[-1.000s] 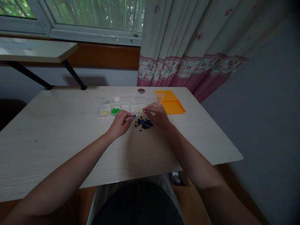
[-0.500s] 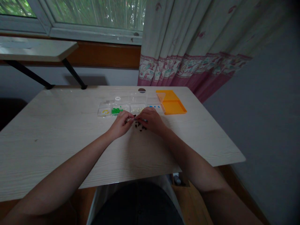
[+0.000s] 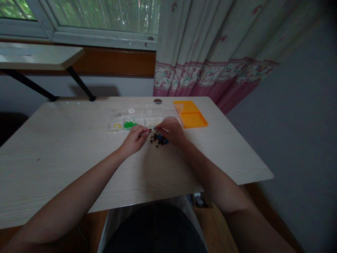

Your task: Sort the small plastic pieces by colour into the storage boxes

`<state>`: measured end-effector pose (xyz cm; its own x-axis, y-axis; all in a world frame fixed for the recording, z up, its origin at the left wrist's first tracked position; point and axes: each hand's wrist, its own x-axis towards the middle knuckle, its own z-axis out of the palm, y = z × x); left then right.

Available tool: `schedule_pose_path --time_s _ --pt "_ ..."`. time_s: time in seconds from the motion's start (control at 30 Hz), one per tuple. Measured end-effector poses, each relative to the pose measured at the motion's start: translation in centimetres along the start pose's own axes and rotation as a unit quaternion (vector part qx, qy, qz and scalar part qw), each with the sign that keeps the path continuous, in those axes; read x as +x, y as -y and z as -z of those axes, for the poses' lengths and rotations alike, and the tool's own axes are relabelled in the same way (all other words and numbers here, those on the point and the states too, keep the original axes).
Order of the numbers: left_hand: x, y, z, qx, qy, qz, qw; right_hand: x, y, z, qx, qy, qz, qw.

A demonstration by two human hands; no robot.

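Observation:
My left hand (image 3: 134,140) is closed in a pinch just left of a loose pile of small dark pieces (image 3: 155,136) on the table; what sits between its fingertips is too small to make out. Across from it, my right hand (image 3: 173,133) pinches a tiny blue piece (image 3: 154,128) at its fingertips. Blue pieces (image 3: 163,139) lie among the dark ones under this hand. Behind both hands stands a clear compartment box (image 3: 143,121) with its lid open. Green pieces (image 3: 129,124), yellow pieces (image 3: 117,125) and pale pieces (image 3: 152,123) lie in separate compartments. My right hand covers part of the rightmost compartment.
An open orange case (image 3: 193,119) lies to the right of the box. A dark round spot (image 3: 158,101) shows near the table's back edge. On the left, a raised shelf (image 3: 42,56) stands on black legs. A curtain (image 3: 200,49) hangs behind the pale wooden table (image 3: 79,154).
My hands have drawn slightly apart at the fingertips. A blue piece now shows in my right fingertips, and blue pieces are visible among the dark ones. The view has shifted slightly.

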<state>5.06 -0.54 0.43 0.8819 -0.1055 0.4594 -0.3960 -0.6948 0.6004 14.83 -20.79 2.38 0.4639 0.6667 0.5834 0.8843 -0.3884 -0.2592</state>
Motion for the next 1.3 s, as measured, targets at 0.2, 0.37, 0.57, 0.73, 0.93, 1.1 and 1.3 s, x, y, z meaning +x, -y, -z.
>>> schedule_pose_path --time_s 0.2,0.37,0.57,0.73,0.93,1.1,1.3 --pt "-0.5 -1.0 0.0 0.073 0.051 -0.063 0.994 -0.3 -3.8 1.2 -0.091 -0.094 -0.199 0.971" --pt "-0.6 -1.3 -0.2 0.134 0.092 -0.081 0.983 -0.7 -4.6 1.4 -0.144 -0.071 -0.275 0.948" --pt "-0.7 -1.2 -0.4 0.149 0.097 -0.086 0.980 -0.8 -4.1 1.0 -0.158 -0.031 -0.286 0.944" --pt "-0.8 -1.2 -0.4 0.137 0.076 -0.075 0.985 -0.8 -4.3 0.7 -0.134 -0.060 -0.258 0.955" --pt "-0.6 -1.2 -0.4 0.108 0.069 -0.063 0.990 -0.8 -4.2 0.6 -0.120 -0.078 -0.239 0.960" --pt "-0.5 -1.5 -0.2 0.110 0.073 -0.051 0.990 -0.6 -3.8 0.7 -0.125 -0.095 -0.232 0.960" --pt "-0.5 -1.7 0.0 0.123 0.081 -0.047 0.988 -0.4 -3.4 0.7 -0.123 -0.080 -0.230 0.962"
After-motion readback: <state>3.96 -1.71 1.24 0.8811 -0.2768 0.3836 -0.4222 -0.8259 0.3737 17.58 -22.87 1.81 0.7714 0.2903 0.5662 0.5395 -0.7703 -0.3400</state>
